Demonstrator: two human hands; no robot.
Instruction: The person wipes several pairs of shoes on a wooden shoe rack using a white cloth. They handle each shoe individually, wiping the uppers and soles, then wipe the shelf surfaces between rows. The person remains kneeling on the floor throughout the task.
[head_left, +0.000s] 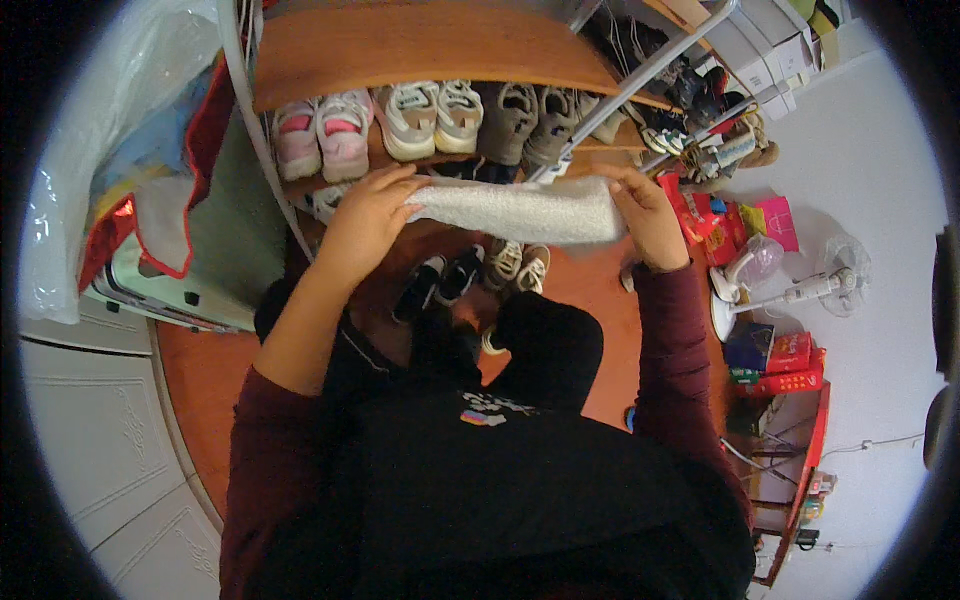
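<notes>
A folded white towel-like cloth (517, 211) is stretched sideways between my two hands, in front of a shoe rack. My left hand (373, 221) grips its left end, fingers over the upper edge. At the right end, my right hand (646, 210) pinches the cloth's upper corner between thumb and fingers. Behind and above the cloth, several pairs of shoes stand on the rack: white and pink sneakers (343, 135), beige and white sneakers (409, 120) and grey-brown sneakers (512, 124). The cloth hides part of the lower shelf.
The rack's wooden top shelf (435, 37) and metal pole (637, 82) are ahead. Black sneakers (459, 276) and beige sneakers (517, 264) stand low beyond my knees. A pale green suitcase (232, 217) is at left; a white fan (817, 289) and red boxes (787, 375) are at right.
</notes>
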